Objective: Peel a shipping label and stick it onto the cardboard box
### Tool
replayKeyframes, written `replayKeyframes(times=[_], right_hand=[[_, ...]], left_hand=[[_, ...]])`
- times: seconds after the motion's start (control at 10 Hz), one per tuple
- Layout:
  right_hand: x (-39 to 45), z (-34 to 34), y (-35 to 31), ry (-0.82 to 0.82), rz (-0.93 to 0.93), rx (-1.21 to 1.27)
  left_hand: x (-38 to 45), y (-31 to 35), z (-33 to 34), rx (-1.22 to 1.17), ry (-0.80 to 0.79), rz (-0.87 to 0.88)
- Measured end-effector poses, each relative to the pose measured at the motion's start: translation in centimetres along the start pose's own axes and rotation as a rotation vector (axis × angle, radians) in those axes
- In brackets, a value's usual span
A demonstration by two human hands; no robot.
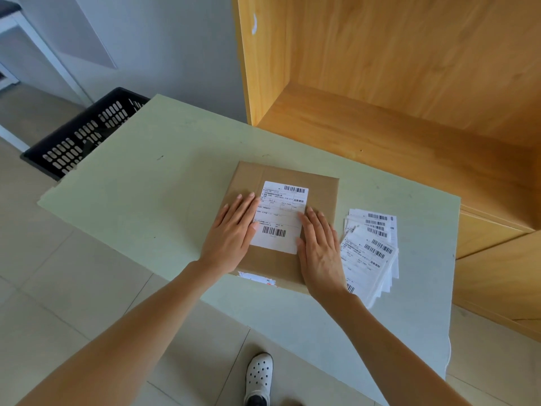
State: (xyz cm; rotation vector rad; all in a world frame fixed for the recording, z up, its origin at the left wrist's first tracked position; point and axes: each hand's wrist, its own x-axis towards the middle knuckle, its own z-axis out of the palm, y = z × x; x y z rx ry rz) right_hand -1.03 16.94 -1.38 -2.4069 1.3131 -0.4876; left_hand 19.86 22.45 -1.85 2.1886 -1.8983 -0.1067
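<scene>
Left hand (232,230) and right hand (319,247) covering shipping label (281,218) edges, print illegible

Shipping label (279,218) print too small to read; black crate (85,133) partly behind table (152,177) (contents unclear), shoe (258,379) cropped

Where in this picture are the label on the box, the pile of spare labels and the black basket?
shipping label (279,218), head view, on its printed middle.
stack of labels (373,247), head view, on the top sheet.
black basket (85,136), head view, on its slotted side wall.
</scene>
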Motion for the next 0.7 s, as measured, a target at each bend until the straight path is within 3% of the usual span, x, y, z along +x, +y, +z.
replayKeyframes(times=[0.3,0.4,0.6,0.7], right_hand=[[0.7,-1.3,-1.4,-0.009,0.036,-0.132],[2.1,-3.3,-2.3,-0.132,0.052,-0.176],[6.5,-8.0,-4.5,-0.507,0.096,-0.279],[9.4,-11.5,-6.2,-0.546,0.132,-0.366]], left_hand=[[1.7,-1.0,-2.1,0.073,-0.014,0.076],[3.5,-1.2,-3.6,0.084,-0.034,0.148],[7.8,-0.2,-9.0,0.165,-0.427,0.187],[10.5,1.5,-11.9,0.206,-0.547,0.197]])
